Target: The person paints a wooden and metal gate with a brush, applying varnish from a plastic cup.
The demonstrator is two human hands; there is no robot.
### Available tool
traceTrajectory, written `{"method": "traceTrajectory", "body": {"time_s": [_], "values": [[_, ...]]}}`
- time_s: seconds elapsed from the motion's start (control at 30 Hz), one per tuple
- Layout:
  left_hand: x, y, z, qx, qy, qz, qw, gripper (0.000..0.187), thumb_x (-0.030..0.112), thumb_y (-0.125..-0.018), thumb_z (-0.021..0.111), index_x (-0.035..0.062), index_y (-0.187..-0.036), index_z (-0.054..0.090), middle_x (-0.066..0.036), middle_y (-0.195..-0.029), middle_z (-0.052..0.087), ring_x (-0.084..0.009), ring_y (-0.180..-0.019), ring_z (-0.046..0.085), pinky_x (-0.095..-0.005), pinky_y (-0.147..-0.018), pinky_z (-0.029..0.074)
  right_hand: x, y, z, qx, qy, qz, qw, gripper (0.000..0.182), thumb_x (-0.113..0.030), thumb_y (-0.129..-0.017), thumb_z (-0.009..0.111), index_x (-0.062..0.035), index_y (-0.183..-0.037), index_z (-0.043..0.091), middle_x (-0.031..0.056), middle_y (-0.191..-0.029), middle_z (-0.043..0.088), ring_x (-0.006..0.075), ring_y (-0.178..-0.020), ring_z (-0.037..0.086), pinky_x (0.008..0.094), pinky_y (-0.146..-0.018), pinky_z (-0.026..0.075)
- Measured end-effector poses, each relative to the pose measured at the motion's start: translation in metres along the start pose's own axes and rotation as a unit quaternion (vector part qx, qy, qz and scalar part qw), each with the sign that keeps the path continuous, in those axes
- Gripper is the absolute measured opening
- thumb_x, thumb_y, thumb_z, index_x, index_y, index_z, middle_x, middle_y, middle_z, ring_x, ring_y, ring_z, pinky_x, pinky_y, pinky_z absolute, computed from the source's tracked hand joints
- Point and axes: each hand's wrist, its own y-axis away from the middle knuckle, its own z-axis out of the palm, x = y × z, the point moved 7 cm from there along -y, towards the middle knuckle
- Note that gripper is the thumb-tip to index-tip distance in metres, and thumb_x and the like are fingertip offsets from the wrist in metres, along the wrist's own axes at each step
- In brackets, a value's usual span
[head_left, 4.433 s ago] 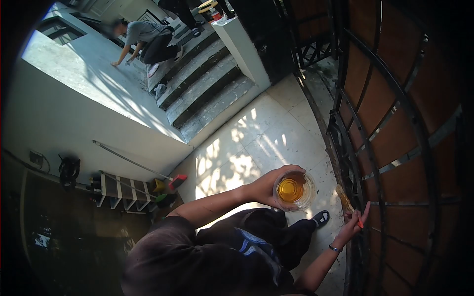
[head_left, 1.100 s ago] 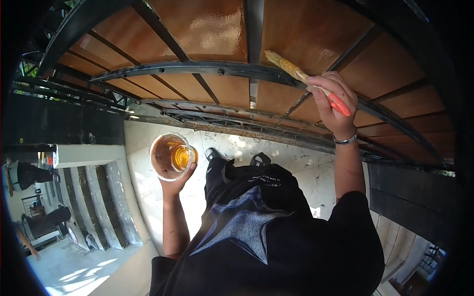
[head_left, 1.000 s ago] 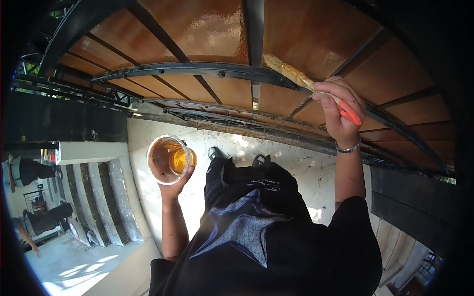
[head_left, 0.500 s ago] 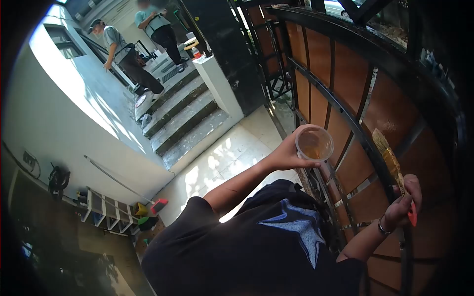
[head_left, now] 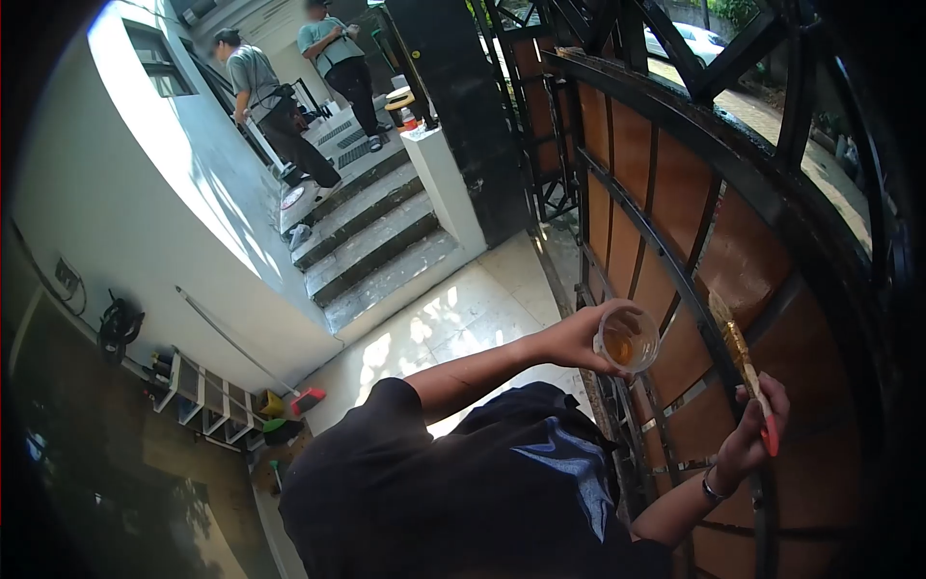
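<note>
My left hand (head_left: 588, 338) is closed around a clear plastic cup (head_left: 648, 352) with a little amber liquid in the bottom. The cup is tilted, its mouth facing me. In my right hand (head_left: 750, 432) is a paintbrush (head_left: 739, 349) with a red-tipped handle, gripped with the bristles pointing up and away. The bristles are near a black metal bar and a brown panel (head_left: 743, 253) of the gate; whether they touch cannot be made out. Part of that panel looks wet and glossy.
The black gate frame (head_left: 666, 94) curves along my right side. Concrete steps (head_left: 371, 241) rise ahead, with two people standing at the top. A white shelf rack (head_left: 204, 394), a red broom head (head_left: 309, 399) and a coiled dark hose-like object (head_left: 120, 323) are at the left wall.
My view has shifted, so the steps and gate appear farther right. The brush and my right hand have moved left and down in view. The cup has moved slightly down and right.
</note>
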Motion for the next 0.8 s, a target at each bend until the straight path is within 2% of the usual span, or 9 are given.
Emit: {"method": "traceTrajectory", "body": {"time_s": [0.07,0.17,0.23,0.33,0.4,0.53,0.6,0.73,0.8], "values": [[-0.002,-0.003,0.005,-0.034,-0.063,0.028,0.997,0.092,0.026,-0.072,0.089,0.0066,-0.144,0.035,-0.013,-0.129,0.056,-0.0263,-0.122,0.057,-0.0396,-0.106,0.045,-0.001,0.002,0.004,-0.052,0.023,0.018,0.998,0.027,-0.016,-0.099,0.059,0.006,-0.114,0.057,0.0148,-0.101,0.06,0.0219,-0.089,0.058,0.0329,-0.08,0.049],[-0.015,-0.003,0.012,-0.04,-0.071,0.031,0.996,0.091,0.028,-0.073,0.088,0.0067,-0.144,0.035,-0.014,-0.129,0.057,-0.0266,-0.123,0.057,-0.0394,-0.105,0.046,-0.006,-0.001,0.019,-0.082,-0.004,0.041,0.996,0.023,-0.016,-0.096,0.063,0.004,-0.108,0.059,0.0142,-0.094,0.062,0.0235,-0.085,0.059,0.034,-0.076,0.049],[-0.018,-0.005,0.014,-0.036,-0.091,0.001,0.995,0.089,0.029,-0.074,0.087,0.0066,-0.144,0.037,-0.014,-0.13,0.057,-0.0272,-0.123,0.057,-0.0391,-0.104,0.046,-0.014,-0.007,0.038,-0.151,0.07,-0.002,0.986,0.021,-0.016,-0.093,0.066,0.0021,-0.103,0.061,0.013,-0.086,0.062,0.0256,-0.079,0.059,0.0352,-0.072,0.048],[-0.024,0.001,0.026,-0.042,-0.068,-0.026,0.996,0.088,0.024,-0.072,0.088,0.0065,-0.143,0.038,-0.014,-0.132,0.056,-0.0271,-0.121,0.058,-0.0377,-0.104,0.047,-0.018,-0.01,0.057,-0.189,0.097,0.021,0.977,0.022,-0.016,-0.087,0.073,-0.0004,-0.099,0.064,0.0124,-0.081,0.062,0.0287,-0.073,0.059,0.0371,-0.069,0.049],[-0.041,0.013,0.036,-0.048,-0.018,-0.063,0.997,0.088,0.019,-0.071,0.089,0.005,-0.142,0.039,-0.014,-0.132,0.056,-0.0251,-0.12,0.059,-0.0373,-0.103,0.048,-0.035,-0.018,0.061,-0.198,0.106,-0.009,0.974,0.02,-0.012,-0.083,0.075,-0.0028,-0.098,0.065,0.0111,-0.081,0.063,0.0298,-0.072,0.06,0.0374,-0.069,0.049],[-0.059,0.025,0.064,-0.078,0.032,-0.118,0.989,0.092,0.016,-0.066,0.089,-0.0004,-0.142,0.038,-0.017,-0.131,0.058,-0.027,-0.124,0.058,-0.0376,-0.105,0.046,-0.045,-0.011,0.046,-0.186,0.148,0.02,0.971,0.018,-0.01,-0.079,0.075,-0.0065,-0.094,0.066,0.0078,-0.082,0.065,0.026,-0.073,0.063,0.0364,-0.07,0.05],[-0.052,0.021,0.077,-0.123,0.004,-0.101,0.987,0.093,0.015,-0.067,0.09,-0.0003,-0.142,0.038,-0.017,-0.131,0.058,-0.0266,-0.124,0.057,-0.0378,-0.105,0.045,-0.052,-0.007,0.036,-0.175,0.17,0.016,0.97,0.017,-0.012,-0.079,0.075,-0.0071,-0.093,0.067,0.0066,-0.08,0.065,0.0242,-0.072,0.063,0.0358,-0.07,0.05],[-0.042,0.02,0.102,-0.108,0.112,-0.093,0.983,0.092,0.012,-0.066,0.091,0.0,-0.14,0.038,-0.014,-0.128,0.058,-0.0228,-0.121,0.058,-0.0365,-0.104,0.045,-0.069,0.015,0.023,-0.133,0.199,0.027,0.971,0.015,-0.012,-0.08,0.075,-0.0072,-0.092,0.066,0.0056,-0.081,0.065,0.0234,-0.072,0.063,0.0354,-0.071,0.05],[-0.032,0.026,0.107,-0.116,0.124,-0.086,0.982,0.09,0.012,-0.066,0.091,0.0,-0.139,0.039,-0.014,-0.127,0.058,-0.0219,-0.12,0.058,-0.0359,-0.104,0.045,-0.083,0.026,0.025,-0.134,0.175,0.008,0.975,0.02,-0.004,-0.075,0.074,-0.0062,-0.094,0.066,0.0072,-0.078,0.065,0.0247,-0.069,0.063,0.036,-0.066,0.049]]}}
